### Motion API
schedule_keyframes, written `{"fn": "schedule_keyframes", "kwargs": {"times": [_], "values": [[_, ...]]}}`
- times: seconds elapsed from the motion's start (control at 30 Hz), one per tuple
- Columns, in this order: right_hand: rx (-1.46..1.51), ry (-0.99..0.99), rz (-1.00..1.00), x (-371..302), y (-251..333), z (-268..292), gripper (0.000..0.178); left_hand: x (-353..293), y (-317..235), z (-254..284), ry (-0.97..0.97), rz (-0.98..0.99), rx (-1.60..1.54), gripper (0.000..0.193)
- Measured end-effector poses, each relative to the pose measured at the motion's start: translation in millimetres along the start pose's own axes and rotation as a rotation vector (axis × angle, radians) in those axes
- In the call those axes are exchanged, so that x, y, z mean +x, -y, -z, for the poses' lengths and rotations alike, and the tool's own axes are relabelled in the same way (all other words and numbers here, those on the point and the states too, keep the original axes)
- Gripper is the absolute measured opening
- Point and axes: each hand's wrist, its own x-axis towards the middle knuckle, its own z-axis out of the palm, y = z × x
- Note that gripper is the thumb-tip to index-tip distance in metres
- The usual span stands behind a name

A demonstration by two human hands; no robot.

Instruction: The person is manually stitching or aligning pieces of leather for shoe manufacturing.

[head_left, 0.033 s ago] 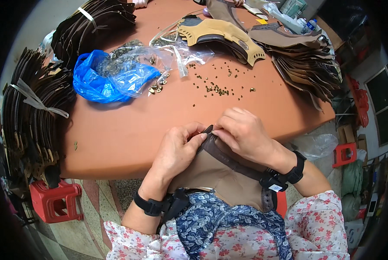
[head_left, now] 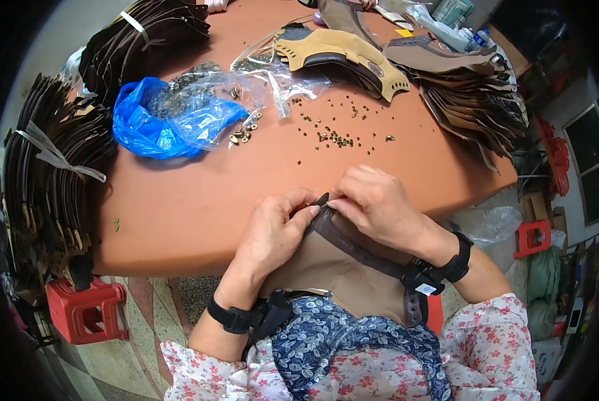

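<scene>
A brown shoe upper (head_left: 336, 257) with a darker edge band and a row of holes at its lower right end lies across my lap. My left hand (head_left: 273, 230) pinches its dark top corner between thumb and fingers. Thumb and fingertips of my right hand (head_left: 376, 207) are pressed together on the same corner, right beside the left fingertips. Whether a small part sits between the right fingertips is hidden. Beyond my hands, many small brass-coloured metal pieces (head_left: 339, 140) are scattered on the orange-brown table (head_left: 179, 220).
A blue plastic bag (head_left: 136, 123) and clear bags of metal parts (head_left: 199, 100) lie at the left. Tied stacks of dark uppers (head_left: 49, 180) stand at the far left. A tan upper (head_left: 339, 50) and more brown uppers (head_left: 470, 100) are behind. Red stools (head_left: 85, 311) stand below.
</scene>
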Motion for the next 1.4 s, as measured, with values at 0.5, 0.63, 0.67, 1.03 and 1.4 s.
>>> {"fn": "schedule_keyframes", "kwargs": {"times": [0.5, 0.63, 0.67, 1.03, 1.4], "values": [[0.278, 0.057, -0.204, -2, -2, -9, 0.013, -8, -3, -10, -0.133, -0.182, 0.264, 0.013], [0.588, 0.262, -0.410, 4, -17, -1, 0.014, -7, -5, -7, -0.073, -0.069, 0.170, 0.016], [0.643, 0.257, -0.436, 3, -17, -1, 0.014, -6, -5, -6, -0.058, -0.043, 0.146, 0.017], [0.913, 0.262, -0.635, 3, -11, 1, 0.012, -3, 2, -4, -0.019, 0.023, -0.044, 0.019], [0.088, -0.169, 0.063, -7, -3, -14, 0.014, 2, 3, -1, 0.020, 0.105, -0.122, 0.017]]}}
